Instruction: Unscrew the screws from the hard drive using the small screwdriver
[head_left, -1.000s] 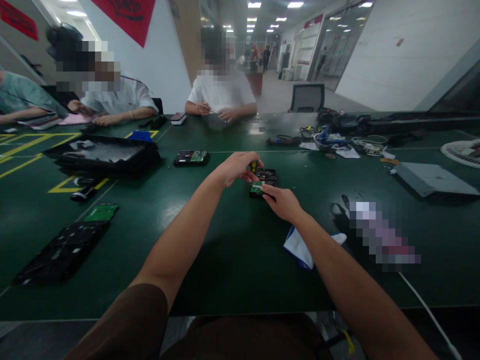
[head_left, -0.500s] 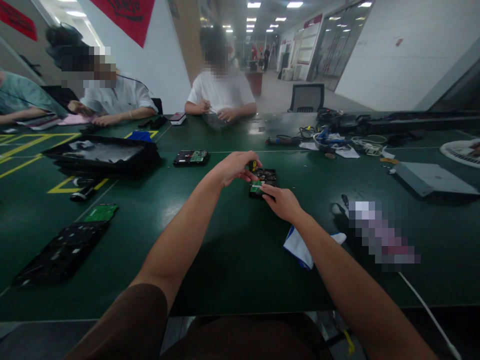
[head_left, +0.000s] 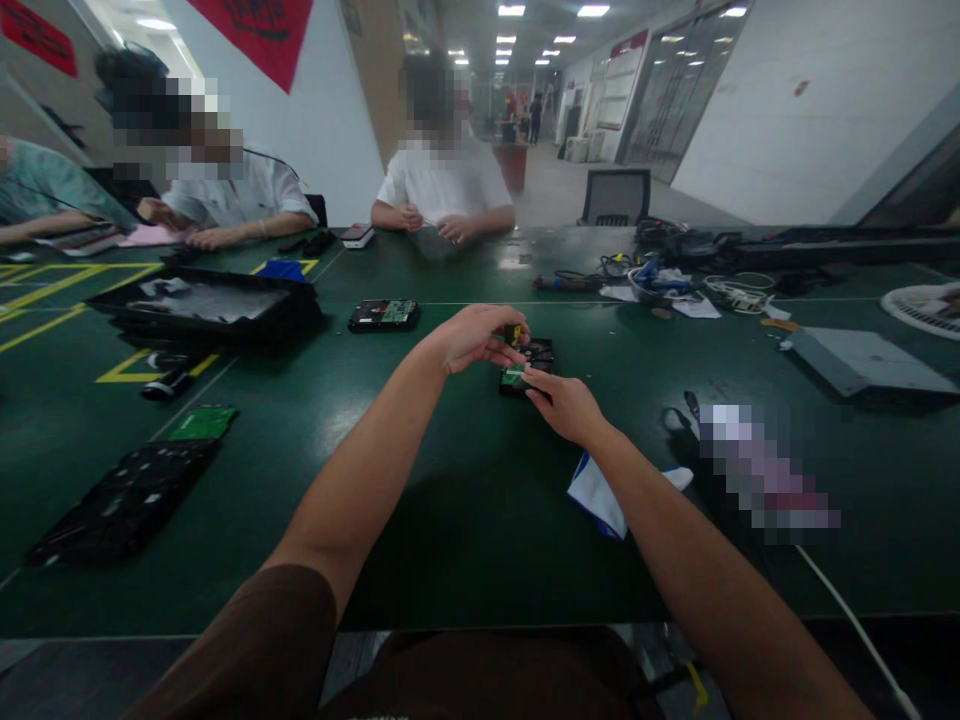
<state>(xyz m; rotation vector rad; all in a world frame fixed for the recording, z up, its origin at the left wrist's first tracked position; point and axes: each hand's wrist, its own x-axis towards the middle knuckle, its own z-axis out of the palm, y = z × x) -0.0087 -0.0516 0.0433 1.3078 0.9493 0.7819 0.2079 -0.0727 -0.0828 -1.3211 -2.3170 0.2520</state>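
Left hand [head_left: 480, 338] clamped on yellow-black tool [head_left: 513, 334], right hand [head_left: 568, 406] touching green-and-black device [head_left: 538, 354], its grip unclear

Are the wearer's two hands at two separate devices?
No, the left hand and the right hand are both at the same small black device with a green circuit board.

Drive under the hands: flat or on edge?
Flat: the drive lies low on the table, its green board facing up, with the right fingers at the board's edge.
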